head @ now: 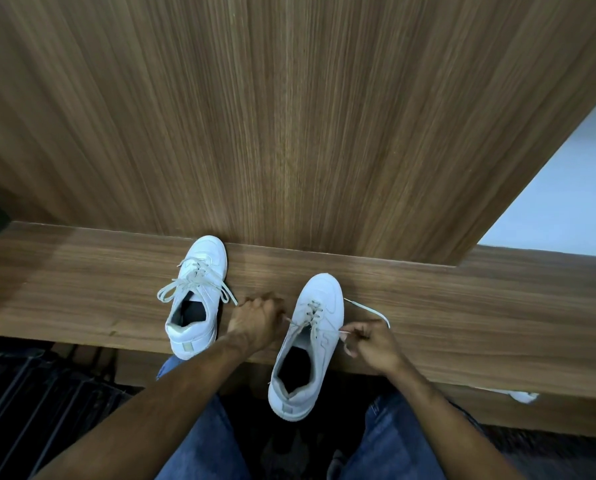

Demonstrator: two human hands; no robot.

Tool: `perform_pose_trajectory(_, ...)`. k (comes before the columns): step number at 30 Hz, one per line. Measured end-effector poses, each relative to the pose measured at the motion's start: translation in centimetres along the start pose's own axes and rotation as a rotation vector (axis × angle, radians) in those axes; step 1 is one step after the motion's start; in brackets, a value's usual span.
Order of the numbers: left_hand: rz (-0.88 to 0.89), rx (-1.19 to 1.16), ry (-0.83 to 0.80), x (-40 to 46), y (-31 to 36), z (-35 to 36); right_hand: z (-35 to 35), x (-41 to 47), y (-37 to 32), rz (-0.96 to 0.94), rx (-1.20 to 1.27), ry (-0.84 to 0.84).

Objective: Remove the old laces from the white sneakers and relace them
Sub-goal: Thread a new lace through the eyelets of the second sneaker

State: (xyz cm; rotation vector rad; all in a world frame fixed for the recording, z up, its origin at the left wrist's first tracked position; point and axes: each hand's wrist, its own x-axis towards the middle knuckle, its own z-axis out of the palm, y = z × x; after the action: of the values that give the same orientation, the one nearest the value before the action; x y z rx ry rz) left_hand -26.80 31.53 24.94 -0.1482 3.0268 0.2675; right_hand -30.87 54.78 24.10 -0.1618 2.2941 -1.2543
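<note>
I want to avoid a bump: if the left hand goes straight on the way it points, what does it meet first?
Probably the wooden back panel: the left hand points between the left sneaker and right sneaker; depth is unclear.

- Left white sneaker [197, 299]: upright on wooden ledge, toe against wall panel, laced, bow tied.
- Right white sneaker [307, 344]: heel overhanging ledge edge, lace [367, 309] undone, ends pulled sideways.

White sneakers [307, 344], seemingly greyish laces [313, 315]
</note>
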Motion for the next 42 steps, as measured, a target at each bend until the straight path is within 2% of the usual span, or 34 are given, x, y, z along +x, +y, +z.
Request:
perform_pose_trajectory(3, 0.070, -0.286, 0.202, -0.6, 1.2, -0.3, -1.7, -1.0, -2.7, 0.046, 0.366, -0.064)
perform_pose_trajectory(7, 0.249, -0.692, 0.117, -1.0, 4.8, 0.2, -2.3, -1.2, -6.3, 0.019, 0.688, -0.137)
perform_pose_trajectory(11, 0.126, -1.121, 0.030, -1.0, 7.4, -0.5, -1.5, -0.4, -8.3, 0.049, 0.850, -0.090)
perform_pose_trajectory(14, 0.106, -1.136, 0.161, -1.0, 7.4, -0.2, -1.3, 0.0, -9.0, 0.101, 0.929, -0.072)
perform_pose_trajectory(19, 0.005, -1.037, 0.213, 0.1, 5.8, 0.1, -1.5, 0.3, -8.9, 0.132, 0.932, -0.037)
perform_pose_trajectory(21, 0.014, -0.981, 0.170, 0.7, 4.3, -0.2, -2.2, 0.6, -8.2, 0.160, 0.975, 0.049)
perform_pose_trajectory(24, 0.071, -0.922, 0.024, 0.9, 1.5, -1.1, -3.2, 1.2, -6.0, 0.236, 0.977, 0.147)
perform_pose_trajectory(26, 0.111, -0.818, -0.018, 1.1, -0.5, -1.8, -3.5, 1.5, -3.9, 0.292, 0.945, 0.209)
perform_pose_trajectory(28, 0.091, -0.693, -0.026, 1.2, -2.4, -2.3, -3.3, 1.6, -2.1, 0.334, 0.891, 0.267)
perform_pose_trajectory(31, 0.027, -0.642, -0.003, 1.5, -4.5, -2.5, -2.2, 1.7, -0.4, 0.332, 0.736, 0.347)
perform_pose_trajectory(33, -0.021, -0.649, 0.048, 1.6, -4.8, -2.7, -1.3, 2.0, -0.1, 0.272, 0.493, 0.414)
perform_pose_trajectory(35, -0.006, -0.669, 0.070, 1.6, -4.1, -3.0, -0.8, 2.1, -0.5, 0.135, 0.022, 0.436)
perform_pose_trajectory(37, 0.067, -0.677, 0.039, 1.4, -2.6, -3.0, 0.0, 1.6, -1.4, -0.071, -0.274, 0.345)
perform_pose_trajectory(40, 0.133, -0.709, -0.017, 1.3, 0.0, -2.2, 1.5, 1.0, -3.1, -0.292, -0.271, 0.127)
perform_pose_trajectory(42, 0.122, -0.734, -0.044, 1.4, 1.0, -1.4, 2.2, 1.2, -3.5, -0.357, -0.323, 0.106)
